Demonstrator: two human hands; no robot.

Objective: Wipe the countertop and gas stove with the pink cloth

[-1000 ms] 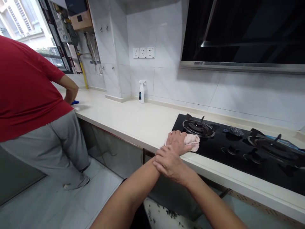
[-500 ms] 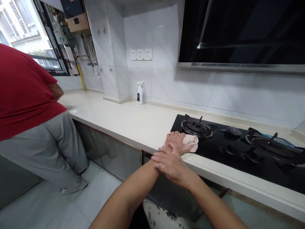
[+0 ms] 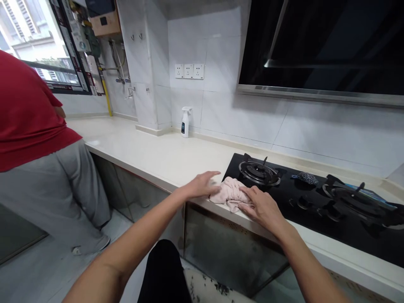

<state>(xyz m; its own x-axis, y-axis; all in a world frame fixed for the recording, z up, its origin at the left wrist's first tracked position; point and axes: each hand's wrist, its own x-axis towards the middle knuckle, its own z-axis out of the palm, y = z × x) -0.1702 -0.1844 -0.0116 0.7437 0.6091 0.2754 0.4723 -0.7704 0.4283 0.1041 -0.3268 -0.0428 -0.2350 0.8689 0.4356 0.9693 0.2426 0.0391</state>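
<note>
A crumpled pale pink cloth (image 3: 230, 192) lies at the counter's front edge, against the left front corner of the black gas hob (image 3: 284, 202). My left hand (image 3: 200, 186) is at the cloth's left end, fingers apart and one stretched out over it; it grips nothing. From the other side, my right hand (image 3: 263, 208) has its thumb and fingers on the cloth's right end, holding it. Just behind the cloth is the hob's left burner (image 3: 259, 172).
A dark mesh scrubber (image 3: 305, 178) sits on the hob near the right burner (image 3: 356, 195). Against the tiled wall stands a white spray bottle (image 3: 185, 122). A person in a red shirt (image 3: 28, 113) leans over the counter (image 3: 151, 155) at left. The range hood (image 3: 315, 94) overhangs the hob.
My right hand has left my left forearm and moved right onto the cloth. My left hand has shifted left off the cloth's top. The cloth is more spread out.
</note>
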